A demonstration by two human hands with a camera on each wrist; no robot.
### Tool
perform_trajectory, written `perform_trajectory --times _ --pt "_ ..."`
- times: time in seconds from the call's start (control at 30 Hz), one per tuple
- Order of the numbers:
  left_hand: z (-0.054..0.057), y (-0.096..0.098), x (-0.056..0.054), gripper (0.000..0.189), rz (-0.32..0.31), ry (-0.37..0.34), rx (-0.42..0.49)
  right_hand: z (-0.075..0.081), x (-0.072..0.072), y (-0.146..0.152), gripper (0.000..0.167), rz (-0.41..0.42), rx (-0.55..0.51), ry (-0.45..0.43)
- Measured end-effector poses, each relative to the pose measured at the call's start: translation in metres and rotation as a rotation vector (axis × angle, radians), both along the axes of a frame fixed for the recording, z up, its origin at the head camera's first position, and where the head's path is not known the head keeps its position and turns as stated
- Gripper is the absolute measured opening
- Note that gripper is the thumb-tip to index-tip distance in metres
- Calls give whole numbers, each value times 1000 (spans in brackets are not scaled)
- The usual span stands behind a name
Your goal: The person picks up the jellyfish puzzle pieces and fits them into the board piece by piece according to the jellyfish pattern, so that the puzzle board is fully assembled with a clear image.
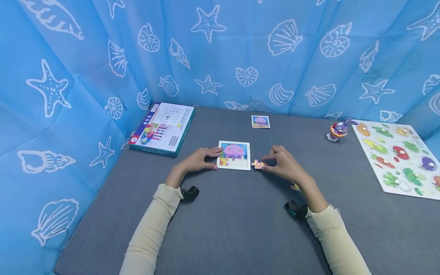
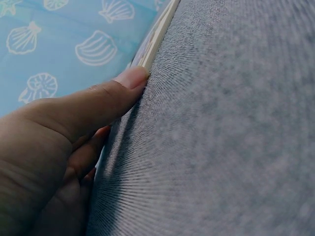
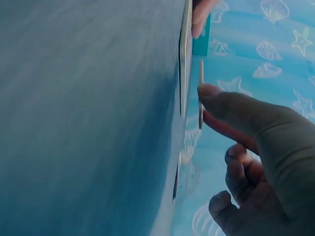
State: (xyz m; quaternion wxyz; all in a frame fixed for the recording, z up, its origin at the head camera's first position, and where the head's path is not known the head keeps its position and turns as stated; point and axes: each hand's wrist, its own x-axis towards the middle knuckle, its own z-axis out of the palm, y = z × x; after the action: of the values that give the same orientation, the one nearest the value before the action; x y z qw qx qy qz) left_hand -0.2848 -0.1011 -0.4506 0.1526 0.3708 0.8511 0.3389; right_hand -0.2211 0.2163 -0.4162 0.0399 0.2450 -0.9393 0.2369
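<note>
A square wooden jigsaw board with a pink jellyfish picture lies on the table. Part of its lower right shows pale and unfilled. My left hand rests at the board's left edge, its fingers on the upper side and the thumb against the edge lower down. Just right of the board, my right hand pinches a pink and yellow jigsaw piece between thumb and forefinger. In the right wrist view this piece is seen edge-on, raised off the table. Another jigsaw piece lies partly hidden under my right wrist.
A small jellyfish picture card lies behind the board. A boxed set sits at the back left. On the right are a small purple-topped figure and a vegetable peg puzzle. A blue shell-print curtain borders the grey table.
</note>
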Motion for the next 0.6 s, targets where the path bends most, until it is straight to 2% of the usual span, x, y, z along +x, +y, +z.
perform_trajectory --times 0.3,0.6 --pt "-2 0 0 59 10 1 -9 0 -20 -47 24 -28 -5 15" --pt "-1 0 -1 57 14 -4 -31 -7 -26 -69 25 11 -20 -2"
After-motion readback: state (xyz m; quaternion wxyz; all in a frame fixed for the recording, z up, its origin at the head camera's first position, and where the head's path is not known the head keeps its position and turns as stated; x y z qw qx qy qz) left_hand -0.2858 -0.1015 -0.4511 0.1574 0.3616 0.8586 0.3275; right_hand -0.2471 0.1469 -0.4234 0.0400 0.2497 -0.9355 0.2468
